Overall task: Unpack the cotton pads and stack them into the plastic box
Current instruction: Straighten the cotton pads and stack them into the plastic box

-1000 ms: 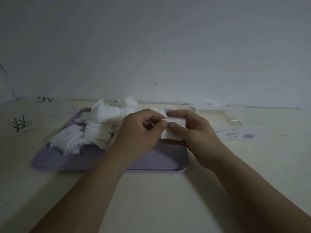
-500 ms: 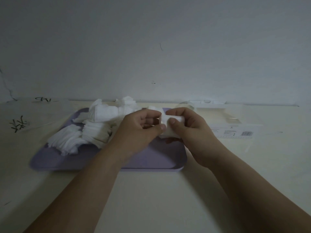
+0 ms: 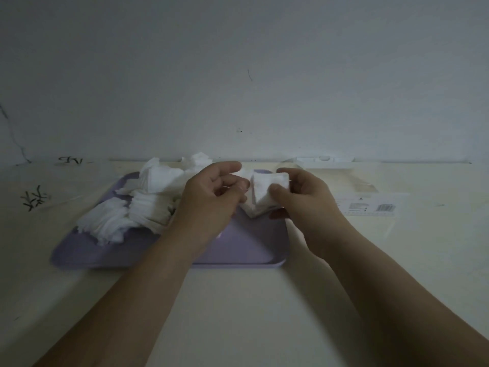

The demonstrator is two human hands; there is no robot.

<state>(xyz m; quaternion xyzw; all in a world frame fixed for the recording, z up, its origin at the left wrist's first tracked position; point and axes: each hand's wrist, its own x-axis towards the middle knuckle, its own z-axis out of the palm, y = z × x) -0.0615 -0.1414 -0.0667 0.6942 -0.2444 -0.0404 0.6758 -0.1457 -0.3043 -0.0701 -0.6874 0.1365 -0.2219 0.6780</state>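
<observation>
- Pads: we are holding a small stack of white square cotton pads (image 3: 264,197) in our right hand (image 3: 304,200), grip clamped on it, above the lavender rectangular tray (image 3: 251,250).
- Our left hand (image 3: 209,202) is curling against the stack's left edge; whether that grip is pinching, we cannot tell.
- On the tray's left, loose white pads (image 3: 124,215) are lying heaped.
- Right of the tray, a clear plastic box (image 3: 370,205) is sitting on the cream table (image 3: 238,313).

Dim grey wall (image 3: 238,62), cream table (image 3: 238,313)
</observation>
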